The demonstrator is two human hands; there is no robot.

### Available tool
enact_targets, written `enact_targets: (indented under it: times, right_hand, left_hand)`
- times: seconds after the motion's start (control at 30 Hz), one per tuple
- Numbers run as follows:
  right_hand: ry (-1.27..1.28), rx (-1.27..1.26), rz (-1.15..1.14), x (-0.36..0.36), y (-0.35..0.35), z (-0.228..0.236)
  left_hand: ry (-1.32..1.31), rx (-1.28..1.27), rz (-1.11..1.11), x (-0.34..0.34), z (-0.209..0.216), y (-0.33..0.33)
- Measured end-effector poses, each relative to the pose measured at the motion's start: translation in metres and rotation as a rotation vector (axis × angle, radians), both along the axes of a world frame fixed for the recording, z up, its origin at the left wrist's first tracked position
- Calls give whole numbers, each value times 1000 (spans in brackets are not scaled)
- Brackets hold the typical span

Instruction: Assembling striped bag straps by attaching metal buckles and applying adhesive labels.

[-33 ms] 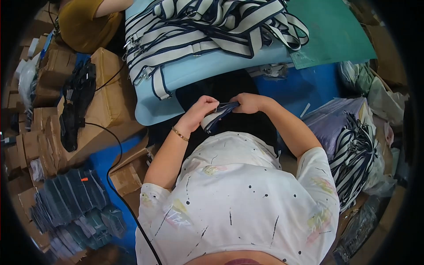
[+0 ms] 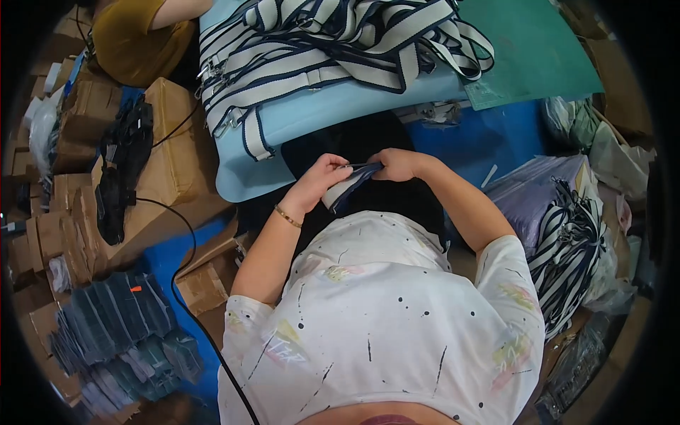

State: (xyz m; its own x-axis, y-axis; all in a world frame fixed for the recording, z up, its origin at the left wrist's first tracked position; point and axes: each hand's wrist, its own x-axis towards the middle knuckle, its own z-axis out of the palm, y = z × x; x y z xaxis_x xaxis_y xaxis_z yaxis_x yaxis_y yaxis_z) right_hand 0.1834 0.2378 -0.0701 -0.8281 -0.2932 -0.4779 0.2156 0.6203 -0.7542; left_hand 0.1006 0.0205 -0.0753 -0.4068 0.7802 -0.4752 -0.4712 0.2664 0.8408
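Note:
A navy-and-white striped strap hangs in a fold between my two hands, close in front of my body. The fingers of my left hand pinch its left end. My right hand is closed on the other end, beside a thin dark edge running between the fingertips. Whatever small part sits under the fingers is hidden. Beyond my hands, a big heap of the same striped straps with metal clips lies on a light blue padded surface, and one strap end droops over its near edge.
A green mat lies at the far right. Bundled striped straps and plastic bags stand right of me. On the left are cardboard boxes, a black cable and stacked dark pieces. Another person's arm shows top left.
The strap's fold has tilted slightly and shows more of its white face. My left fingertips have shifted a little over its end. My right hand stays about where it was.

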Motion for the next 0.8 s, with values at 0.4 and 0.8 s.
enact_targets:
  times: [0.4, 0.8]
  right_hand:
    - [181, 83, 82, 57, 31, 6]
    - [491, -143, -261, 88, 35, -20]
  left_hand:
    - [-282, -42, 17, 40, -14, -9]
    - [477, 31, -155, 63, -16, -7]
